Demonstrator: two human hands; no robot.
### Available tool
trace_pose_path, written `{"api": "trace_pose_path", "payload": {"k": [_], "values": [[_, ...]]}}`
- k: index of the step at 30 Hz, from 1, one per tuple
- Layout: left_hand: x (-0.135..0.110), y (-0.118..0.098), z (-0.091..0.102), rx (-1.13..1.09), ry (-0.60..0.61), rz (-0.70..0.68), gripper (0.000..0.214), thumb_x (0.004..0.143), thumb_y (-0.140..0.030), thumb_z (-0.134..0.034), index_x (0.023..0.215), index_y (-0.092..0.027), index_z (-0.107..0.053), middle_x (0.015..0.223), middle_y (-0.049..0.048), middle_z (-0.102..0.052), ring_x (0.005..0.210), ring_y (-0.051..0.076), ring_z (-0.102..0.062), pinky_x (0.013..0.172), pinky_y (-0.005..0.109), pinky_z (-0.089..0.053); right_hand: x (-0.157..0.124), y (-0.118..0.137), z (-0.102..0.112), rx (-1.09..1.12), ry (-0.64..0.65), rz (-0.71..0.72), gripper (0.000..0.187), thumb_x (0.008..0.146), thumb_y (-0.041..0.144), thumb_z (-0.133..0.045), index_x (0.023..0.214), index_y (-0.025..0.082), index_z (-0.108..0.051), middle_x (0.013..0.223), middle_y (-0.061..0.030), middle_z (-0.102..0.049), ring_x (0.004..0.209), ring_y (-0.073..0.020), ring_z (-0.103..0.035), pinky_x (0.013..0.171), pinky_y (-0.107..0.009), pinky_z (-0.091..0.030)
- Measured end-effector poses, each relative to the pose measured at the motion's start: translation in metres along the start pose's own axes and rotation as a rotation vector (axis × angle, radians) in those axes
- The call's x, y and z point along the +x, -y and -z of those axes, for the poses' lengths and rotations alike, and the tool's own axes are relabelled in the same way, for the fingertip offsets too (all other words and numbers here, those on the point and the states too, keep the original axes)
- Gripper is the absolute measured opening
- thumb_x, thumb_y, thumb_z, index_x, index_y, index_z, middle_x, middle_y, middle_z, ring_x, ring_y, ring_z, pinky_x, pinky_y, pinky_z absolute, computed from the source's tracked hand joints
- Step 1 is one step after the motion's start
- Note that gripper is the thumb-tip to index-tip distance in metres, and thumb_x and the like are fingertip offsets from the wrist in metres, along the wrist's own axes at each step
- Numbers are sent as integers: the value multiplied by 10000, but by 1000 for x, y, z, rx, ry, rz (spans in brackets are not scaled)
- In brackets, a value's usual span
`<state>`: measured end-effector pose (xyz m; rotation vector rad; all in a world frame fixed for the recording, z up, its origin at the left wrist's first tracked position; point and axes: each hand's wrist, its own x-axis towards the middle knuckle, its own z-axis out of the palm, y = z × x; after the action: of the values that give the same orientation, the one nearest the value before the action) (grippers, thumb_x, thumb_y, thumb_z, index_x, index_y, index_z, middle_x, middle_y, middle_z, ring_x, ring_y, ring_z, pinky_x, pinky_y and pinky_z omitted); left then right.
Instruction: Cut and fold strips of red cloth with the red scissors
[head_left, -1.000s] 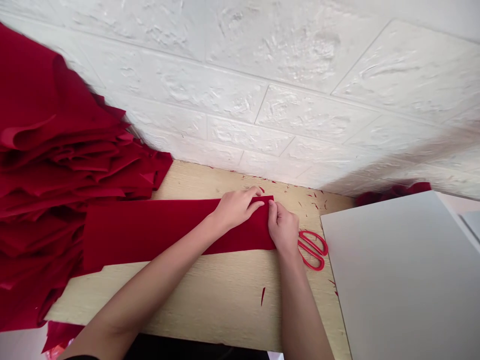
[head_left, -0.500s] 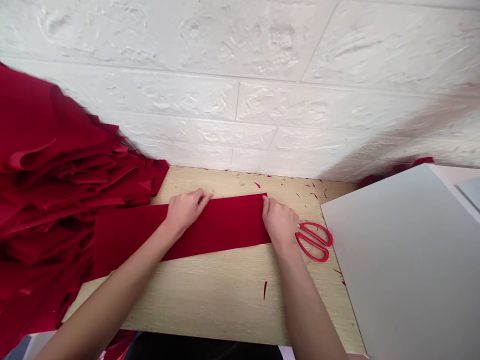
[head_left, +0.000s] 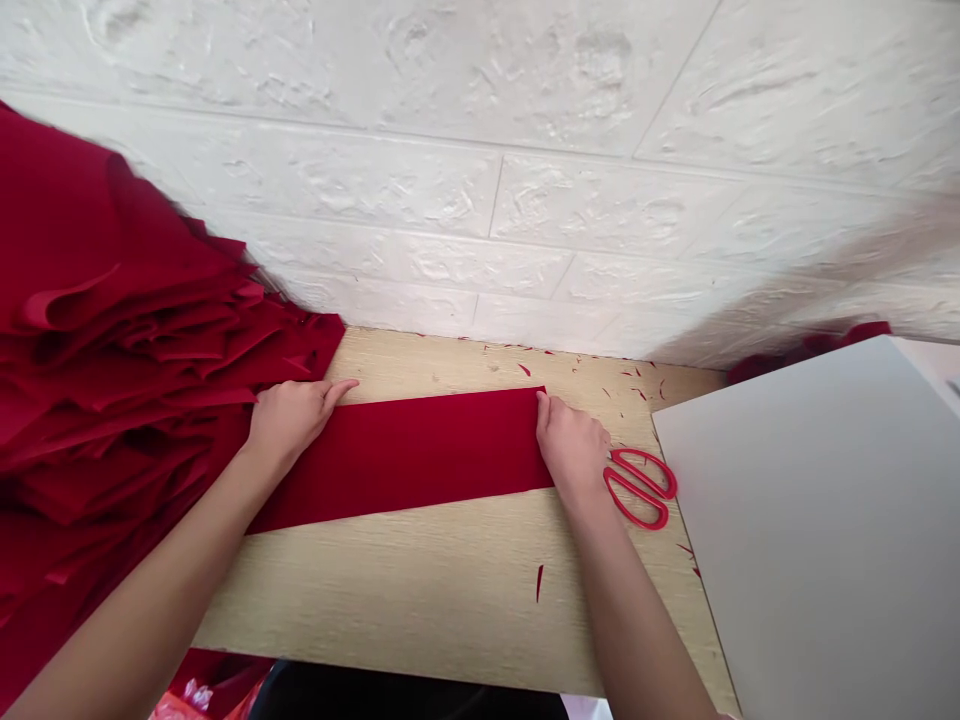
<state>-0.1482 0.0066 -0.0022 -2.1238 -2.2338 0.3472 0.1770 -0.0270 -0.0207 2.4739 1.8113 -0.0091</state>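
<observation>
A long strip of red fabric (head_left: pixel 427 450) lies flat across the wooden table (head_left: pixel 375 590). My left hand (head_left: pixel 289 420) rests on the strip's left part, beside the fabric pile, its thumb stretched out and its other fingers partly hidden. At the strip's right end, my right hand (head_left: pixel 574 445) grips the edge, thumb on top and fingers curled. Red-handled scissors (head_left: pixel 641 488) lie just right of that hand, with their blades mostly hidden by it.
A tall heap of red fabric pieces (head_left: pixel 135 400) fills the left side. On the right stands a large pale box-like panel (head_left: pixel 817 500). Small red scraps (head_left: pixel 539 583) are scattered on the table. A white brick-patterned wall (head_left: pixel 420 200) rises behind.
My left hand has slid left along the strip toward the heap. My right hand stays at the strip's right end. The whole view has shifted slightly.
</observation>
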Motion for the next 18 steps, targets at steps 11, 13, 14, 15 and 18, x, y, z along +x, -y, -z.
{"api": "trace_pose_path", "payload": {"k": [11, 13, 14, 15, 18], "values": [[-4, 18, -20, -311, -158, -29, 435, 958, -426, -349, 656, -191, -558, 704, 86, -659, 642, 189, -583, 536, 276, -230, -2, 4, 3, -97, -14, 42, 508, 1048, 360, -303, 959, 113, -738, 781, -200, -745, 717, -274, -729, 607, -300, -441], [-4, 20, -22, -325, -171, -33, 444, 959, -449, -355, 642, -193, -534, 688, 76, -647, 642, 182, -576, 534, 270, -233, -3, 4, 1, -105, -31, 48, 504, 1048, 355, -301, 954, 113, -733, 777, -199, -745, 716, -274, -731, 607, -298, -436], [-4, 20, -22, -319, -183, -25, 451, 961, -461, -358, 641, -194, -528, 687, 74, -646, 640, 181, -573, 534, 269, -231, -3, 4, 0, -106, -38, 50, 505, 1049, 355, -299, 951, 111, -731, 774, -199, -745, 715, -274, -731, 608, -297, -434], [-3, 20, -23, -304, -192, -12, 459, 962, -477, -364, 639, -194, -525, 686, 73, -646, 634, 181, -569, 533, 270, -226, -3, 4, -1, -106, -44, 52, 509, 1049, 356, -297, 948, 109, -729, 769, -201, -744, 713, -272, -731, 609, -295, -431], [-3, 17, -22, -244, -193, 49, 485, 952, -523, -398, 618, -195, -525, 675, 80, -646, 616, 190, -558, 535, 277, -204, -2, 4, -2, -111, -49, 58, 512, 1050, 356, -292, 942, 107, -726, 763, -204, -742, 703, -270, -726, 612, -296, -430]]}}
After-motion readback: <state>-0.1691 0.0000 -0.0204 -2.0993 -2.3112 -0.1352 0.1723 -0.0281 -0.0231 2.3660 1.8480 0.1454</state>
